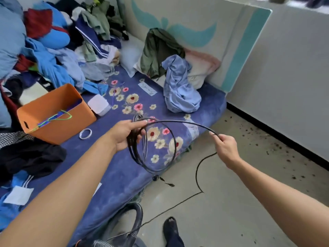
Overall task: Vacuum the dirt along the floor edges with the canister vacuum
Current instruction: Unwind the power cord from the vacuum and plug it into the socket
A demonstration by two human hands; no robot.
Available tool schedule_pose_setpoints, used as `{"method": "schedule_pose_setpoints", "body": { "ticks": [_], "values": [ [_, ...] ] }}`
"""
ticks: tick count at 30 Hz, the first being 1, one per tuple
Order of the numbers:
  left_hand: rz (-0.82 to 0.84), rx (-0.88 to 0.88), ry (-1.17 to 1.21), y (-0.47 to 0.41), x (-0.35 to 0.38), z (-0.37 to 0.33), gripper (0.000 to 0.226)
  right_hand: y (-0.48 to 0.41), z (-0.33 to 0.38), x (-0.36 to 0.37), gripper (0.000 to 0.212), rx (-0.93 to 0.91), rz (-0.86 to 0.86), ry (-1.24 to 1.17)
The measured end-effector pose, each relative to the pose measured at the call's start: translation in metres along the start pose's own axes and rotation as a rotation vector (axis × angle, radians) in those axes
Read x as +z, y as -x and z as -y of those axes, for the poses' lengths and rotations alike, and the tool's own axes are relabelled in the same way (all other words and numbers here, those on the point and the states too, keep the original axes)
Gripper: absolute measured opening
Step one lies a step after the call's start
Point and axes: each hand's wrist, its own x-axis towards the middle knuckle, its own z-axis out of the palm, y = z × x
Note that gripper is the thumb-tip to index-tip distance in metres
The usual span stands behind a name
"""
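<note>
My left hand [125, 134] grips several coils of the vacuum's black power cord [156, 168] above the bed's edge. My right hand [225, 147] pinches the same cord a little further along, so a strand arches between the two hands. The loose end of the cord [196, 175] trails down over the grey floor towards me. The canister vacuum [124, 236] shows only partly at the bottom edge, with its dark hose [138, 220] curving up. Dark dirt specks [277, 145] lie scattered along the floor by the wall's black skirting.
A low bed with a blue flowered cover [124, 168] fills the left side, piled with clothes [53, 50], an orange box [58, 118] and a small white box [98, 104]. A white wall [293, 77] runs along the right. My foot in a dark sandal [171, 229] stands on the floor.
</note>
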Motion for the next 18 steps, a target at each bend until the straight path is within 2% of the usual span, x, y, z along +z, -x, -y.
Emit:
{"method": "schedule_pose_setpoints", "body": {
  "ticks": [2, 5, 8, 10, 13, 15, 18],
  "values": [
    [0.046, -0.110, -0.049, -0.024, 0.005, 0.006, 0.014, -0.019, -0.007, -0.020, 0.055, 0.050, -0.106, -0.033],
    [-0.046, -0.156, -0.158, -0.059, 0.010, 0.013, 0.029, -0.042, -0.023, -0.050, 0.050, 0.251, -0.307, -0.185],
    [-0.106, -0.142, -0.064, -0.088, 0.012, 0.004, 0.043, -0.051, -0.054, -0.083, 0.044, 0.462, -0.373, -0.098],
    [-0.087, -0.121, 0.020, -0.105, 0.020, -0.006, 0.044, -0.054, -0.069, -0.100, 0.035, 0.543, -0.332, -0.004],
    [-0.037, -0.006, -0.217, -0.126, 0.047, -0.020, 0.036, -0.060, -0.073, -0.108, 0.055, 0.546, -0.183, 0.148],
    [-0.005, 0.098, -0.323, -0.136, 0.071, -0.028, 0.034, -0.063, -0.070, -0.103, 0.052, 0.539, -0.118, 0.128],
    [0.041, 0.209, -0.346, -0.147, 0.109, -0.043, 0.036, -0.073, -0.061, -0.090, 0.050, 0.492, -0.026, 0.124]
  ]
}}
